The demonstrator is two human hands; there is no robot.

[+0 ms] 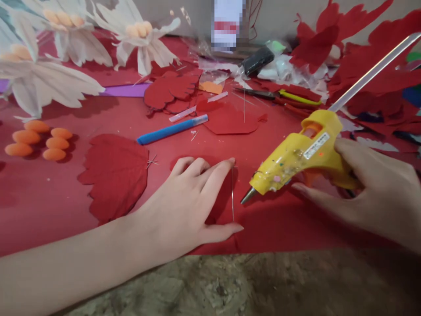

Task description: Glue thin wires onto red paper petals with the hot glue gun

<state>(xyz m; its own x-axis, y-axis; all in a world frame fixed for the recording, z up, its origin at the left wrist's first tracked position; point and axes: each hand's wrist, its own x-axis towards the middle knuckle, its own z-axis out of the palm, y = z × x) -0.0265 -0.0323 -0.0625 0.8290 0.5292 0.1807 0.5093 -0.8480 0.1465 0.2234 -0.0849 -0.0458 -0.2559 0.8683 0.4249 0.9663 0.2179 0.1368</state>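
My left hand [194,197] lies flat with its fingers spread over a red petal piece, mostly hidden beneath it. A thin straight wire [232,193] runs between the tips of its forefinger and thumb. In my right hand [378,193] is a yellow hot glue gun [292,151], its metal nozzle pointing down and left, just right of the wire. From the gun's back end a clear glue stick [375,72] sticks out. Left of my left hand rests a finished-looking red petal [115,175] with wire ends at its tip.
Several orange oval pieces [26,137] lie at left, below white fabric flowers [52,83]. A blue pen [173,129], red petals [171,92] and yellow-handled pliers [299,97] lie farther back. Red flower pieces [362,57] pile up at right. The table's front edge [263,252] is near.
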